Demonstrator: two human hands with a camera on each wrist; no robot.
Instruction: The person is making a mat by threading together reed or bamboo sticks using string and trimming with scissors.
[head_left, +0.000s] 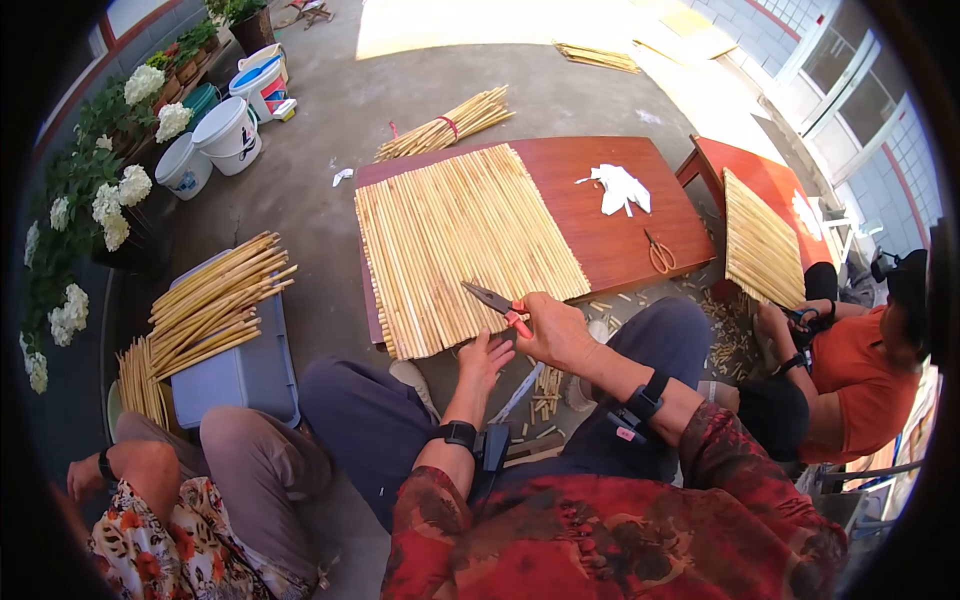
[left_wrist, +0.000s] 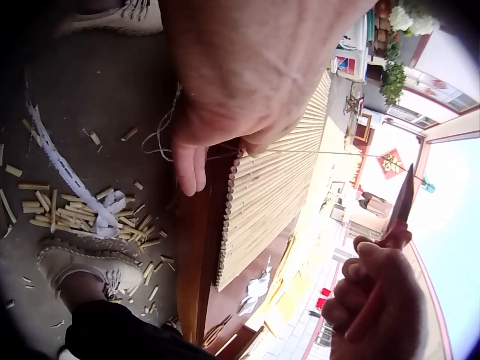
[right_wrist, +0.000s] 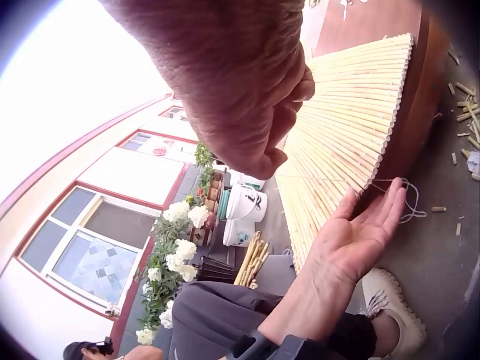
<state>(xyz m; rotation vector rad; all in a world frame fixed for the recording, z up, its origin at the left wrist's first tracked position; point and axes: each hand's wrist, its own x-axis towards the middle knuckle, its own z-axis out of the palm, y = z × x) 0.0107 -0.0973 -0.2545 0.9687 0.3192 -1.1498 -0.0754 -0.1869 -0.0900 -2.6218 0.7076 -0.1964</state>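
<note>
A mat of thin straw-coloured sticks (head_left: 460, 240) lies on a reddish-brown table (head_left: 605, 240). My right hand (head_left: 560, 335) grips pliers (head_left: 490, 298) by their red handles, the dark jaws over the mat's near part. At the mat's near edge is my left hand (head_left: 485, 358), palm up with fingers extended. The right wrist view shows my left hand (right_wrist: 349, 244) beside the mat's corner, thumb and fingers apart, with a loose white thread (right_wrist: 412, 202) past the fingertips. In the left wrist view a taut thread (left_wrist: 322, 152) runs from the mat's edge toward the pliers (left_wrist: 403, 206).
Scissors (head_left: 660, 252) and a white cloth (head_left: 620, 188) lie on the table's right part. Bundled sticks (head_left: 445, 128) are behind it; more sticks (head_left: 215, 300) rest on a grey bin (head_left: 235, 365). People sit at both sides; one holds another mat (head_left: 760, 240). Cut pieces litter the floor.
</note>
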